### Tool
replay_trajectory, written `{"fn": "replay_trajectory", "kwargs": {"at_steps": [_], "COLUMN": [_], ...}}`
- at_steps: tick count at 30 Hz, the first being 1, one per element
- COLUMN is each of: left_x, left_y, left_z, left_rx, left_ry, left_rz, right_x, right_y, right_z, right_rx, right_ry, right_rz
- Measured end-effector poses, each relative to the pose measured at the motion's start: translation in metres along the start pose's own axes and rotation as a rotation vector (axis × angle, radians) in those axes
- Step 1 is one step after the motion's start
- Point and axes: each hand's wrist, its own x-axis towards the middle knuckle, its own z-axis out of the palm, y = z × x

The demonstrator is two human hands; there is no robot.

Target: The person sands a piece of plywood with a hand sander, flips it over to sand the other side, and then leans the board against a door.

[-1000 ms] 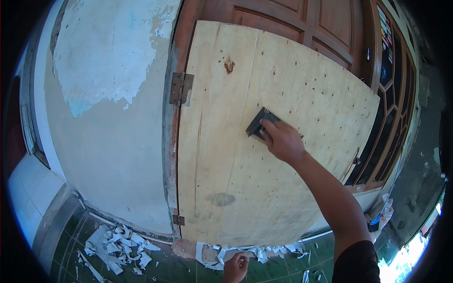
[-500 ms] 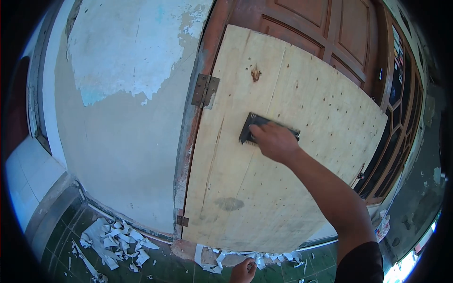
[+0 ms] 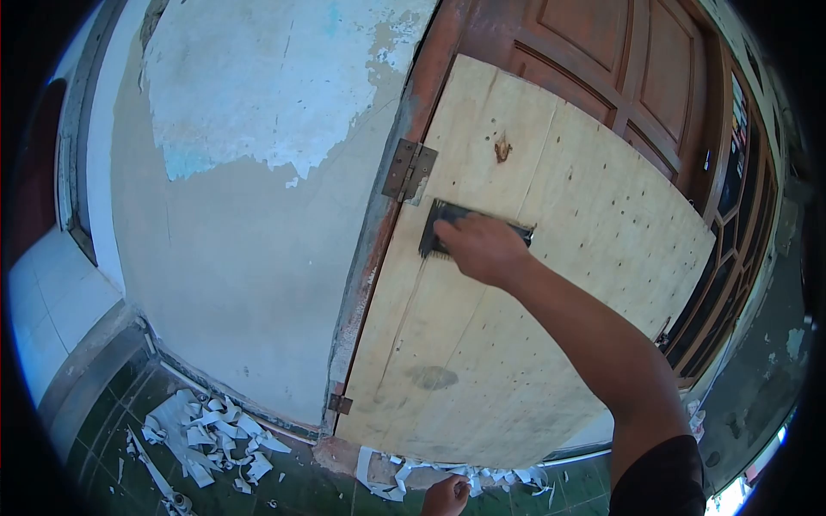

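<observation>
My right hand [image 3: 483,249] grips a black scrubbing brush [image 3: 434,229] with short bristles along its edge. The brush is held against the pale plywood panel [image 3: 559,301] on the door's lower half, near the upper hinge [image 3: 409,170]. Low in the view, my left hand [image 3: 446,496] is closed with its fingers curled, below the panel's bottom edge. Nothing shows in it. A dark stain [image 3: 432,377] and small dark specks mark the plywood.
White peeled scraps [image 3: 215,434] lie piled on the green tiled floor [image 3: 297,482], with more along the door sill. A wall [image 3: 249,258] with patchy paint stands left. Brown door panels [image 3: 585,43] rise above the plywood. A lower hinge [image 3: 340,403] sits near the floor.
My right hand has slid the brush across the plywood toward the hinge side. The camera view has shifted, so the door appears farther right. My left hand stays low and closed.
</observation>
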Motion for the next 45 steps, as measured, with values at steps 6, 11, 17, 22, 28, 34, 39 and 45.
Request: {"fn": "replay_trajectory", "kwargs": {"at_steps": [6,11,17,22,28,34,39,45], "left_x": [-0.002,0.005,0.008,0.005,0.009,0.011,0.012,0.011], "left_y": [0.017,0.034,0.016,0.015,0.019,0.017,0.024,0.025], "left_z": [-0.010,-0.028,-0.018,-0.018,-0.015,-0.016,-0.017,-0.016], "left_rx": [-0.015,-0.069,-0.030,-0.045,-0.065,-0.070,-0.072,-0.057], "left_ry": [0.000,0.012,0.059,0.072,0.099,0.121,0.106,0.062], "left_rz": [-0.014,-0.037,-0.031,-0.012,-0.033,0.015,-0.023,-0.038], "right_x": [0.052,0.038,0.056,0.031,0.060,0.047,0.059,0.055], "right_y": [0.108,0.007,0.042,-0.002,0.034,0.013,0.028,0.030], "right_z": [-0.098,-0.035,-0.080,-0.010,-0.063,-0.059,-0.075,-0.080], "right_rx": [0.026,-0.006,0.128,-0.072,0.050,-0.009,-0.013,-0.021], "right_ry": [0.555,0.022,0.286,-0.059,0.212,0.001,0.070,0.044], "right_rz": [0.479,0.189,0.414,0.023,0.334,0.230,0.312,0.288]}}
